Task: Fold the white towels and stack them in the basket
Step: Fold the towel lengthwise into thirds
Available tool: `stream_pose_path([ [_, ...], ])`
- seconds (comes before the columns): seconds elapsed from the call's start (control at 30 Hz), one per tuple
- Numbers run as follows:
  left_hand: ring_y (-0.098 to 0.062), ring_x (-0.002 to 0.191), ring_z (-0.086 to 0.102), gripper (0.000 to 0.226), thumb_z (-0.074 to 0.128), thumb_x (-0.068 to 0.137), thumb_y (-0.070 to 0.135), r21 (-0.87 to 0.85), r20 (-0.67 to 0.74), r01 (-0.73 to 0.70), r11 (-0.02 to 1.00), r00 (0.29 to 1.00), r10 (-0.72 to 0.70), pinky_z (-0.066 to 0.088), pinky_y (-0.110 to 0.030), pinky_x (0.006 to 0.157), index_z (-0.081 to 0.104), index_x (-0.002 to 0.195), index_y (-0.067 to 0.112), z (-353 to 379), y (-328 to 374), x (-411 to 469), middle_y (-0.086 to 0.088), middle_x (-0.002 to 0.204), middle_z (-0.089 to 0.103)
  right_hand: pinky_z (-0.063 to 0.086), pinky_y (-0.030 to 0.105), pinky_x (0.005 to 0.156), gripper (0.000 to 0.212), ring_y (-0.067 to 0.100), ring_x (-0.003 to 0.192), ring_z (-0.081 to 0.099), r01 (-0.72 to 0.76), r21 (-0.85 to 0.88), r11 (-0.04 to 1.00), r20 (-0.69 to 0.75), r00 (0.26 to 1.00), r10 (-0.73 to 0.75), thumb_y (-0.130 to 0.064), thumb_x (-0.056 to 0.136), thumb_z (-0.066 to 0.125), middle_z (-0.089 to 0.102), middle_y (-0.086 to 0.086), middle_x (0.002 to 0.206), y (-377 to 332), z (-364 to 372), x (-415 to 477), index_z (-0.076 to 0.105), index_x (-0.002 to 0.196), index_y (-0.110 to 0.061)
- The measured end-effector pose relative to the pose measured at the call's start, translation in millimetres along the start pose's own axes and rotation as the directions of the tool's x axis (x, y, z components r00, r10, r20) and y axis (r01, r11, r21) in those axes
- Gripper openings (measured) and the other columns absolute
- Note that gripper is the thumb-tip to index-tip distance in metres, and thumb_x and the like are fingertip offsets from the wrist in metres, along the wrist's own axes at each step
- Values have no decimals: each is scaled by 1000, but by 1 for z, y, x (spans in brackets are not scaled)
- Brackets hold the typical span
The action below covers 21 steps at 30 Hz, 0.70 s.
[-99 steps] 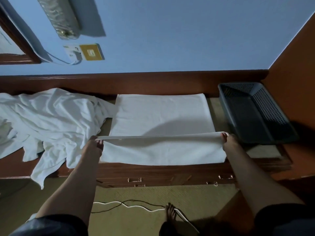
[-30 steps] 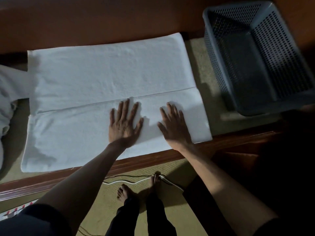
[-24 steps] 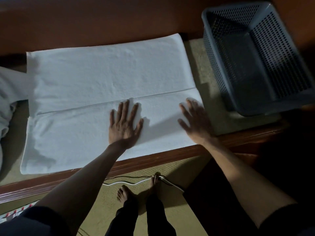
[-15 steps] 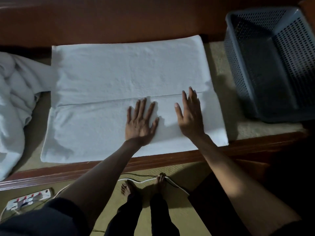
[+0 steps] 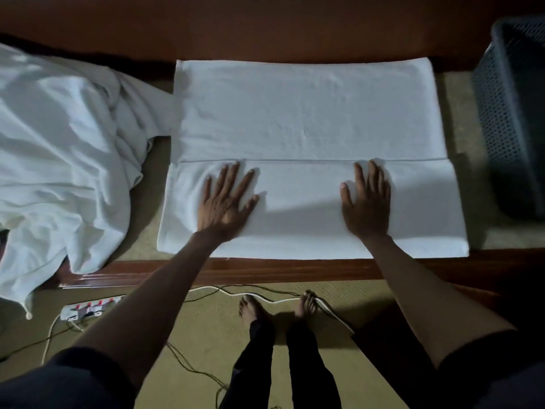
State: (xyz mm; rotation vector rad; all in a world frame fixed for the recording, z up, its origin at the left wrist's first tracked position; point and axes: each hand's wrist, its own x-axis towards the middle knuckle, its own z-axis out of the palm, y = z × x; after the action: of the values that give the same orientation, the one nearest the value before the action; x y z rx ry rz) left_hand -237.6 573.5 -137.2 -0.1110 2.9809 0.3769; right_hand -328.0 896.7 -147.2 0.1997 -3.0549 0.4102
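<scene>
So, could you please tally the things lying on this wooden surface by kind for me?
Flat, part-folded white towel: 1
Crumpled heap of white towels, number inside unclear: 1
Grey perforated plastic basket: 1
Total: 3

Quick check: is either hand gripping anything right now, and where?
Nothing is gripped. The left hand and right hand lie flat, fingers straight, pressing the folded-over near flap of the white towel.
</scene>
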Motion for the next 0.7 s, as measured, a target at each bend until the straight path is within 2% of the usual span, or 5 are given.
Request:
stream_pose_path([
  [0.2,-20,159,-2,63,19,106,64,41,-30,116,992,993,-115,3,-50,128,-2,162,45,-23,-68,-13,3,173,-3,16,45,124,65,31,153,19,-49,-8,999,56,997,50,-58,102,35,24,10,165,-9,-4,1,32,156,-23],
  [0.43,-18,159,1,62,19,107,60,-53,-41,193,980,980,-195,6,-49,127,3,163,39,-32,-77,-14,4,173,1,15,47,123,65,30,153,16,-53,-4,999,113,992,54,-57,103,39,21,11,166,-12,-10,4,27,157,-23],
  [0.57,-23,157,16,65,23,106,53,-300,-151,325,897,912,-381,13,-48,127,30,161,19,-39,-79,-4,-7,169,24,29,49,117,51,33,145,32,-81,48,996,76,994,77,-46,103,42,37,13,156,-14,-14,13,45,145,-17],
  [0.63,-26,152,31,56,32,108,45,-361,-250,281,889,890,-382,20,-45,124,44,152,14,-49,-73,4,-10,160,41,42,49,105,43,36,128,49,-81,99,992,-11,997,82,-39,101,46,54,14,137,-17,-22,26,58,128,-9],
  [0.7,-28,136,49,43,42,108,36,-387,-322,189,902,889,-324,38,-42,112,54,142,13,-65,-63,20,-9,145,57,44,47,100,42,36,121,53,-94,169,981,-35,994,101,-37,98,48,60,14,127,-20,-31,44,61,122,-5],
])
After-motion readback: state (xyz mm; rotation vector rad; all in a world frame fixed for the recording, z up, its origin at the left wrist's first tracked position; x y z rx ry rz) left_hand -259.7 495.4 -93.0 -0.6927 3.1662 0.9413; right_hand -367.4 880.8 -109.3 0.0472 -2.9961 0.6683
